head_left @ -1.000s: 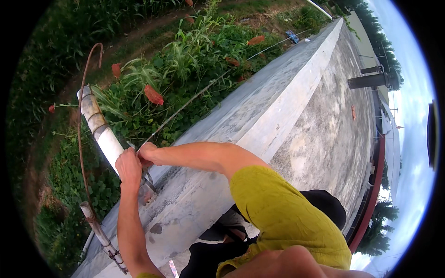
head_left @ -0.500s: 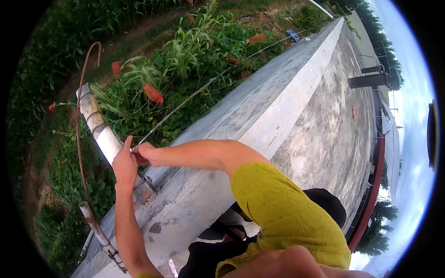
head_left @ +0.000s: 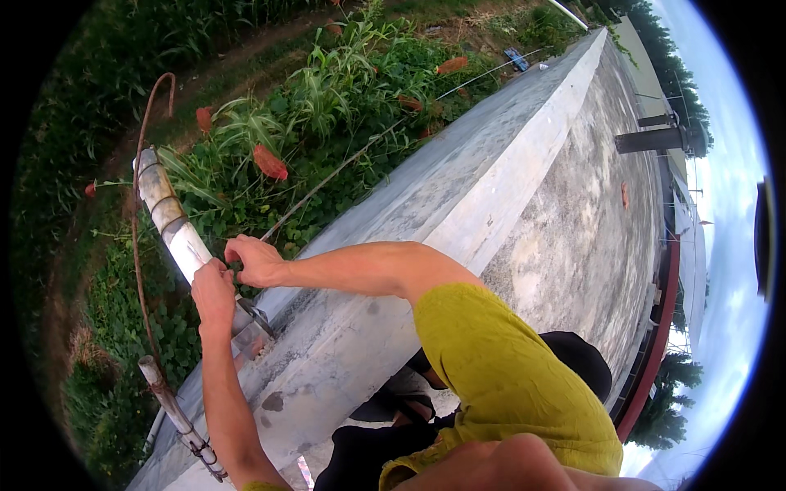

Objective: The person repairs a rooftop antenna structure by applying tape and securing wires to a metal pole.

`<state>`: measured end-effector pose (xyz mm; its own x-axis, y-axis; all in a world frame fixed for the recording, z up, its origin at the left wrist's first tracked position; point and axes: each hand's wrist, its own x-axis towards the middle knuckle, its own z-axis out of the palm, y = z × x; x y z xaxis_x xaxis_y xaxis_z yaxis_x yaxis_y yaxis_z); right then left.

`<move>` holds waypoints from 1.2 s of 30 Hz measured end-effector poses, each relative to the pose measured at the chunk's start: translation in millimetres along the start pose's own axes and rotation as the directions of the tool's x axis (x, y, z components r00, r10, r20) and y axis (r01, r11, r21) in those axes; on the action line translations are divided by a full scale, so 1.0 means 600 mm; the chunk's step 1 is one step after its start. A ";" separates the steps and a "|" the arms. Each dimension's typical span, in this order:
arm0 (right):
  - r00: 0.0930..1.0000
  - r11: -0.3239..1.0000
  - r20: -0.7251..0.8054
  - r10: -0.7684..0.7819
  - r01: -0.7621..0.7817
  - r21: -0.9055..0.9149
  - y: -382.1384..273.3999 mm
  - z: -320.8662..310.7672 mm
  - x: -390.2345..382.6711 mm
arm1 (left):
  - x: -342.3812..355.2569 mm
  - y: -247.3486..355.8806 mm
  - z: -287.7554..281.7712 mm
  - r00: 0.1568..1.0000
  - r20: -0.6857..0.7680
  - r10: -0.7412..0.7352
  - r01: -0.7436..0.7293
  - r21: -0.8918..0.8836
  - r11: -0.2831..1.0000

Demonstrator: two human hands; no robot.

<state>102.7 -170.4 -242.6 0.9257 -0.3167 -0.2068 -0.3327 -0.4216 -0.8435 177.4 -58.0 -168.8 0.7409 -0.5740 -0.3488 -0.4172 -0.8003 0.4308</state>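
Note:
A white pole (head_left: 187,250) with dark bands leans out from the concrete wall, browned toward its far end. My left hand (head_left: 214,293) is closed at its near part, and what lies inside the fingers is hidden. Just right of it is my right hand (head_left: 257,262), its fingers bent and apart over the left thumb; nothing shows in them. A thin grey cable (head_left: 327,180) stretches from behind the right hand along the wall to the far right. Under the left hand, a metal bracket (head_left: 255,315) sits at the pole's foot.
A rusty bent rod (head_left: 139,245) rises left of the pole from a shorter post (head_left: 164,391). The concrete wall (head_left: 458,204) borders a roof surface (head_left: 573,221). Leafy plants with red-orange bags (head_left: 270,163) grow below; a dark pipe (head_left: 651,141) stands at right.
My right hand has come off its pinch at the cable end, with its fingers now raised and apart. My left index finger, stretched up before, is now folded down.

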 end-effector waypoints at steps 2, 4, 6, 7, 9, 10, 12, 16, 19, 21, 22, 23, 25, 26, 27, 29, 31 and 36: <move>0.972 0.976 0.215 0.097 -0.134 0.170 -0.037 -0.022 0.004 | -0.001 -0.007 -0.005 1.000 -0.015 -0.015 0.014 -0.042 0.999; 0.974 0.957 0.170 0.148 -0.184 0.222 -0.029 -0.005 0.011 | -0.002 -0.007 -0.008 0.999 -0.035 -0.015 0.012 -0.082 0.997; 0.965 0.911 0.167 0.203 -0.249 0.328 -0.003 0.015 0.016 | 0.002 -0.005 -0.003 0.998 0.006 -0.067 0.067 -0.101 0.993; 0.957 0.871 0.194 0.216 -0.279 0.404 0.002 0.020 0.019 | 0.003 -0.008 -0.004 0.995 0.020 -0.097 0.099 -0.108 0.989; 0.943 0.821 0.231 0.240 -0.324 0.471 0.014 0.030 0.022 | 0.008 -0.021 0.001 0.993 0.044 -0.109 0.114 -0.132 0.985; 0.937 0.817 0.242 0.253 -0.341 0.465 0.008 0.027 0.023 | 0.008 -0.026 0.002 0.992 0.058 -0.116 0.123 -0.144 0.982; 0.928 0.802 0.258 0.268 -0.363 0.474 0.006 0.029 0.024 | 0.002 -0.031 -0.001 0.996 0.073 -0.046 0.054 -0.115 0.992; 0.899 0.766 0.312 0.308 -0.429 0.479 0.003 0.026 0.020 | -0.003 -0.008 -0.023 0.998 0.060 -0.008 0.014 -0.091 0.996; 0.896 0.778 0.341 0.285 -0.424 0.463 0.001 0.022 0.020 | -0.005 -0.002 -0.031 0.998 0.059 0.010 -0.007 -0.050 0.999; 0.901 0.799 0.349 0.257 -0.401 0.448 0.006 0.020 0.020 | -0.009 0.014 -0.038 0.999 0.045 -0.013 0.015 -0.033 0.999; 0.902 0.812 0.356 0.245 -0.391 0.433 0.006 0.016 0.020 | -0.012 0.017 -0.042 0.999 0.036 -0.026 0.027 -0.023 0.999; 0.902 0.825 0.364 0.233 -0.382 0.417 0.006 0.014 0.020 | -0.013 0.015 -0.042 1.000 0.031 -0.002 0.002 -0.015 1.000; 0.898 0.820 0.383 0.216 -0.380 0.428 0.010 0.015 0.024 | -0.015 0.009 -0.038 0.999 0.020 0.048 -0.048 0.000 0.999; 0.896 0.818 0.393 0.207 -0.379 0.433 0.011 0.016 0.025 | -0.014 0.007 -0.035 0.998 0.008 0.056 -0.056 0.008 0.998; 0.893 0.814 0.395 0.216 -0.388 0.433 0.011 0.017 0.025 | -0.013 0.003 -0.032 0.998 -0.004 0.064 -0.064 0.015 0.998; 0.886 0.805 0.399 0.236 -0.408 0.431 0.005 0.014 0.023 | -0.009 -0.008 -0.020 0.996 -0.023 0.083 -0.083 0.032 0.996; 0.900 0.786 0.377 0.221 -0.393 0.478 0.010 0.022 0.021 | -0.006 -0.018 -0.010 0.994 -0.037 0.106 -0.104 0.053 0.993; 0.886 0.762 0.421 0.194 -0.407 0.504 0.027 0.031 0.030 | -0.016 -0.005 -0.010 0.994 -0.038 0.103 -0.097 0.153 0.983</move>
<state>117.4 -167.0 -269.0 0.8314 -0.0045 -0.5557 -0.5391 0.2360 -0.8085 174.7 -48.8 -161.9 0.7130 -0.6468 -0.2708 -0.5624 -0.7582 0.3299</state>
